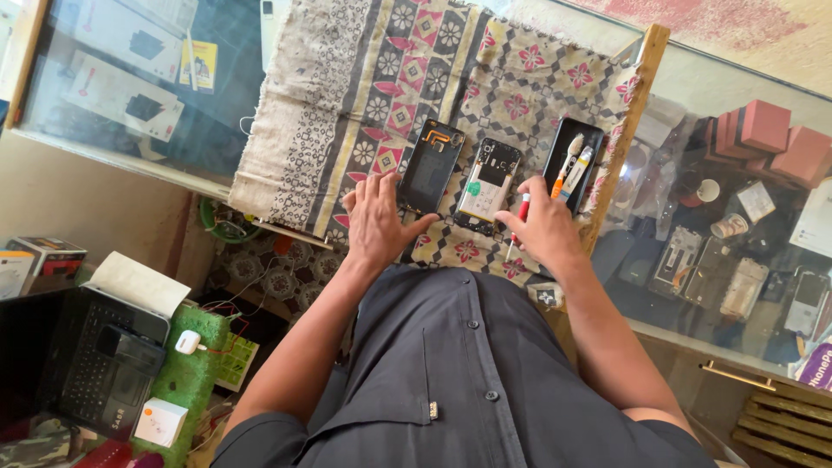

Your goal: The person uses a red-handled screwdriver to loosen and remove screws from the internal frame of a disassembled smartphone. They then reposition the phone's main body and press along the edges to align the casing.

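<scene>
Screwdriver point(518, 223) gripped in right hand point(544, 227); left hand point(374, 221) spread flat beside phone back cover point(430, 166).

A black laptop point(78, 364) sits beside a green mat point(195, 364), with pink boxes point(767, 130) under the glass counter point(693, 95).

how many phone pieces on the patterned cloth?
3. Black back cover touched by the left hand; opened phone body in the middle; black tray-like piece holding small tools, beyond the right hand with the red screwdriver. Others may be hidden.
</scene>
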